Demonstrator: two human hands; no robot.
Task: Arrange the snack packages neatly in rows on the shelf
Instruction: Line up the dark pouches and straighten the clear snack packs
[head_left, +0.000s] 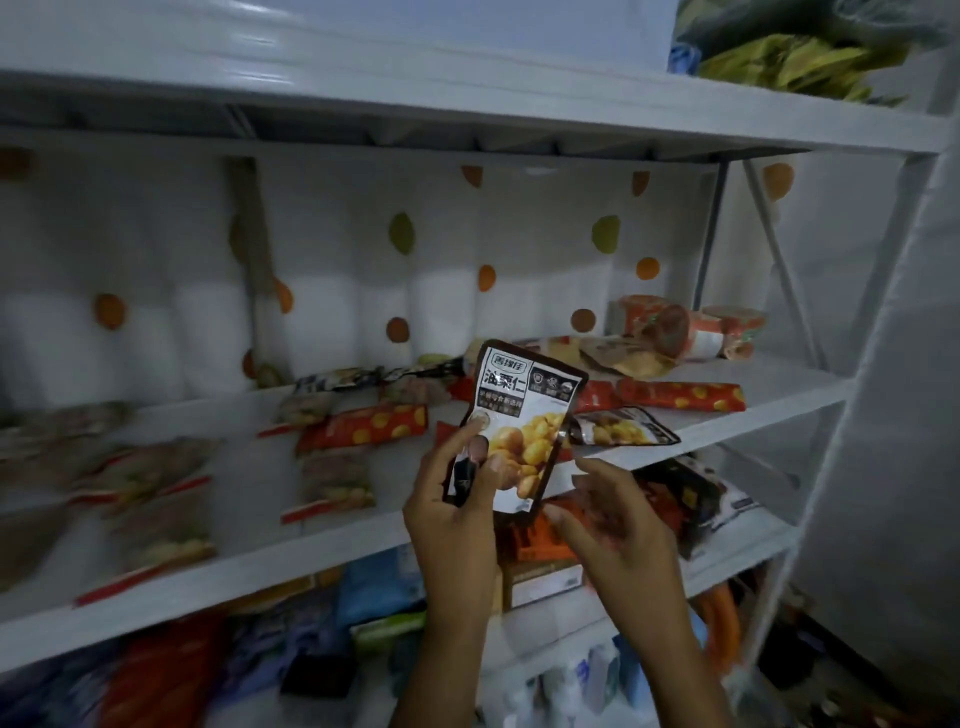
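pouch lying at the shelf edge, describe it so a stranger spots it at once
Find the middle white shelf. At its front edge, just above the right hand, lies the pouch. Unlike the long red packets behind, it is dark-edged with yellow kernels; its twin is held up by the left hand.

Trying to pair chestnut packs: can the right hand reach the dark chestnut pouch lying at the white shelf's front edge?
Probably yes: the right hand looks free, sits just below the dark chestnut pouch, and nothing covers it.

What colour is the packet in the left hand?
Packet: white front, dark border, yellow kernels pictured; head view.
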